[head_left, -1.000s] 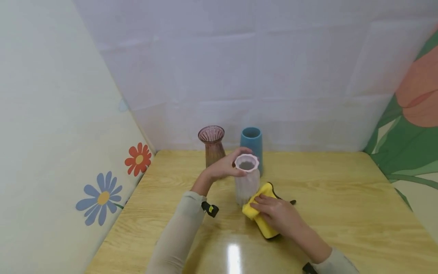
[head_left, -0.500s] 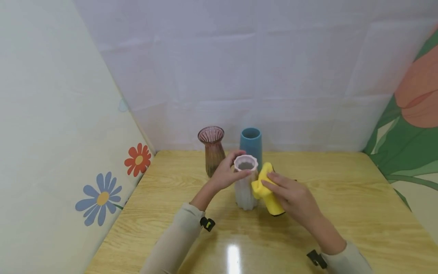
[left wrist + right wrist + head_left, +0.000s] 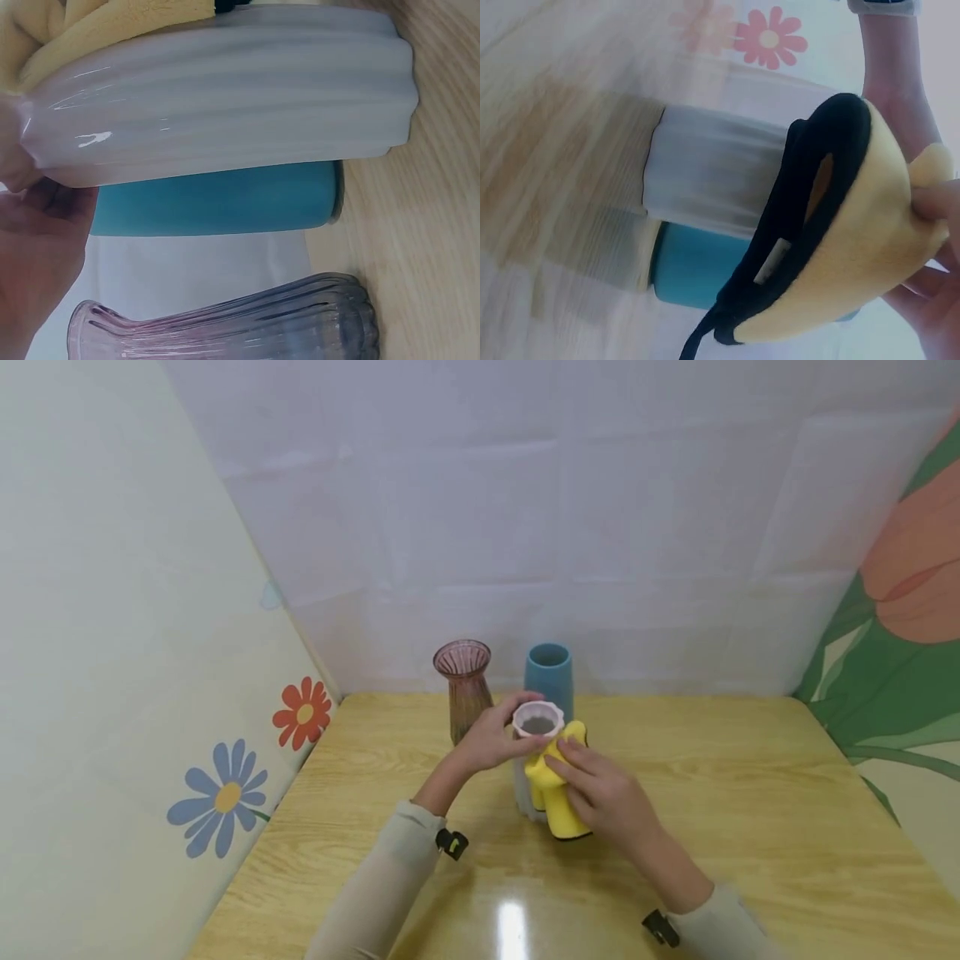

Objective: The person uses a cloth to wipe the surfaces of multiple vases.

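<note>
A white fluted vase [image 3: 527,789] with a scalloped pinkish rim stands upright on the wooden table. My left hand [image 3: 489,740] grips it near the top, thumb and fingers round the neck. A fluffy yellow cleaning cloth [image 3: 564,810] with black edging is bunched in my right hand [image 3: 611,793], which holds it against the vase's right side, just under the rim. In the right wrist view the cloth [image 3: 855,262] covers the vase's upper part, while the lower wall [image 3: 712,172] shows. The left wrist view has the vase's smooth ribbed side [image 3: 225,105] in full, with cloth along its upper edge.
Just behind the white vase stands a blue vase [image 3: 549,681]. A purple ribbed glass vase [image 3: 467,693] is to the left, behind my left hand. A pale sheet [image 3: 465,527] covers the wall at the back of the table [image 3: 735,793].
My right hand has lifted the cloth from low on the vase, swung slightly right off it, then come back left against its upper side. My left hand keeps its grip near the rim.
</note>
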Demonstrator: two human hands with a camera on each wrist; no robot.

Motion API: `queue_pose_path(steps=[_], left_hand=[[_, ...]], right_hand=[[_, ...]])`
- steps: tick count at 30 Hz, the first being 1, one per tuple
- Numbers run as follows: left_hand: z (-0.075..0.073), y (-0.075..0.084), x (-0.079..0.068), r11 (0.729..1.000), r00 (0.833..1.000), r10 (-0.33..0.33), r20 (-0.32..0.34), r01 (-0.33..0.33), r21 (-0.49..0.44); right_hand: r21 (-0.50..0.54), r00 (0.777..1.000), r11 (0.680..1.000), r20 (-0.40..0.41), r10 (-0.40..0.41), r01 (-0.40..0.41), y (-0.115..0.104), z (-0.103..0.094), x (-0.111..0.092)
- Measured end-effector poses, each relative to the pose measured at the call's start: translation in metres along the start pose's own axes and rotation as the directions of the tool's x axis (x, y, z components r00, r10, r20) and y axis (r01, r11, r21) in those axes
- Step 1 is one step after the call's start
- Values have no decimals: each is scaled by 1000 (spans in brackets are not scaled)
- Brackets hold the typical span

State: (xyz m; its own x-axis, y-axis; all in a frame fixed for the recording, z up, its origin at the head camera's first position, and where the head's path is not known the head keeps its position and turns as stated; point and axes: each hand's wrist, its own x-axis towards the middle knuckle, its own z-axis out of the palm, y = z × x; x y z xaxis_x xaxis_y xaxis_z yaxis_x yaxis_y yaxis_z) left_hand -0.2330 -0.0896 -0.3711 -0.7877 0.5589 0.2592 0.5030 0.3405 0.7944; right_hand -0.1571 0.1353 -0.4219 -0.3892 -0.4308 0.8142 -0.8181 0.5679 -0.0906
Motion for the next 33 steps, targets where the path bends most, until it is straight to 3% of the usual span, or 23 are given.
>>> queue_pose_path(steps=[10,19,28,33], left_hand=[[2,2,3,998,1000,-15,6,15,63],[2,-2,5,998,999,-19,34,17,60],[1,-5,7,998,999,-10,48,7,67],[0,-5,8,999,998,-15,68,12,52]], right_hand=[[-36,995,995,17,95,-94,-15,4,-1],[-77,997,995,-51,62,-66,-22,11,-6],[-100,996,993,-73,50,-57,-25,14,-10],[-113,998,992,-48,51,-56,-25,16,-14]])
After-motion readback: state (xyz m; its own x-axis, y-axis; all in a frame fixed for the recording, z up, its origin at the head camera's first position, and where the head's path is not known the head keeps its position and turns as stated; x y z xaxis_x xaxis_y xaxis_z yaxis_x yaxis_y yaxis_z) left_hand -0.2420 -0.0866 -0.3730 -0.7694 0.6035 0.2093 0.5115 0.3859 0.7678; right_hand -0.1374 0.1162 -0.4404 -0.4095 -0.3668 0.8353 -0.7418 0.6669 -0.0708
